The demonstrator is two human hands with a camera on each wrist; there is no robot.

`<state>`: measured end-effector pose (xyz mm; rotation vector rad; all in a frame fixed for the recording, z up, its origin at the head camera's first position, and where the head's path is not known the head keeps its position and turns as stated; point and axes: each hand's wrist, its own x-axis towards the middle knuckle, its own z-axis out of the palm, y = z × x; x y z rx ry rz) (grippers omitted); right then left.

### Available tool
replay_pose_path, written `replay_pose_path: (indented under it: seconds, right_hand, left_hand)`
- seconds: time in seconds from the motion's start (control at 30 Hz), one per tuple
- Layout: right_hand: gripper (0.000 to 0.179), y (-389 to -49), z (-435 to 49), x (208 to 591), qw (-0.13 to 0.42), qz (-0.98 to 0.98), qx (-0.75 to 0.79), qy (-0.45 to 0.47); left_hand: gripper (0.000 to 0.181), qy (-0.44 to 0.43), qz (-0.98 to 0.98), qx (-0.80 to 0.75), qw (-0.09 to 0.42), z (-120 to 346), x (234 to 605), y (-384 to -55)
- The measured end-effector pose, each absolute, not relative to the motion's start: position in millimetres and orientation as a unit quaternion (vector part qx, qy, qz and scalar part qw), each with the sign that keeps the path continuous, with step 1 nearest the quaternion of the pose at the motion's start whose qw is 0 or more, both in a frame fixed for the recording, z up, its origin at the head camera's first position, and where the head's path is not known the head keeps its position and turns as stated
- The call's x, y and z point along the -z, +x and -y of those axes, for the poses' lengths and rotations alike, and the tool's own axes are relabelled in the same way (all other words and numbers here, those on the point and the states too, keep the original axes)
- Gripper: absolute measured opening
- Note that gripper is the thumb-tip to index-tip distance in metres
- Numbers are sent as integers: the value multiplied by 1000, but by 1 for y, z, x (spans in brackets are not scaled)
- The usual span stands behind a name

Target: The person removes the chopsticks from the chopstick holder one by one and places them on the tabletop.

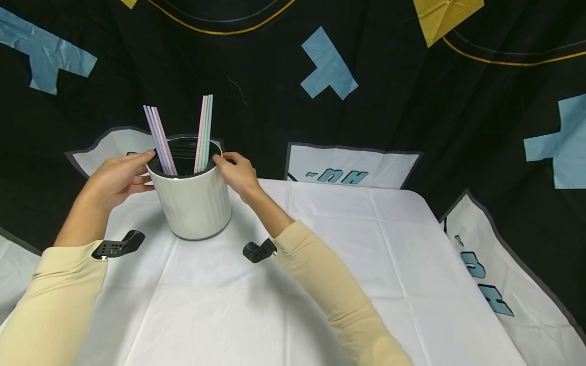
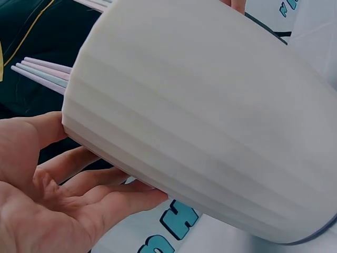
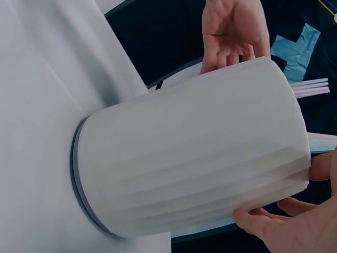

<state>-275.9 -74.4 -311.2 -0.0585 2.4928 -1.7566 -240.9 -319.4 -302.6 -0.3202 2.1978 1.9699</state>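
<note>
White ribbed canister [image 1: 192, 206] stands on surface [image 1: 220, 315], long axis upright. Left hand [image 1: 120, 178] grips rim [image 1: 184, 176] at left; right hand [image 1: 239, 175], at right.

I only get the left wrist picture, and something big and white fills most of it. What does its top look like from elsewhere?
Observer: From the head view, the pot is dark inside its rim, below the sticks poking out.

Visitor: I see some fingers peeking in at my top edge. Where is the rest of that hand?

Observer: That is the right hand; the head view shows it touching the pot near the rim, across from the left hand.

Visitor: My picture also cuts off the sticks at the top. Are they coloured?

Observer: Yes, the head view shows pink and pale green among them.
</note>
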Motion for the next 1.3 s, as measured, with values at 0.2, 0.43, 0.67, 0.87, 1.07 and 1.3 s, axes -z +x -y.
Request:
replay_pose_path:
  seconds: [0.2,0.43,0.67,0.87,1.07,1.3]
  right_hand:
    - [39,-277,75,314,21,-811,585,-5]
    - [36,-275,73,312,13,-804,595,3]
    - [36,-273,59,312,19,-795,606,-5]
    - [39,-275,34,314,35,-779,625,-26]
    - [44,-271,4,315,58,-770,634,-44]
    - [49,-266,-32,316,78,-771,631,-44]
  left_hand:
    - [97,-113,-735,-665,71,317,304,-241]
    - [92,-114,-736,-665,58,311,304,-237]
    - [94,-114,-765,-633,50,298,306,-233]
    - [92,-90,-779,-618,49,277,307,-230]
    - [86,-75,-787,-612,31,251,309,-224]
    - [76,-50,-776,-628,23,222,311,-217]
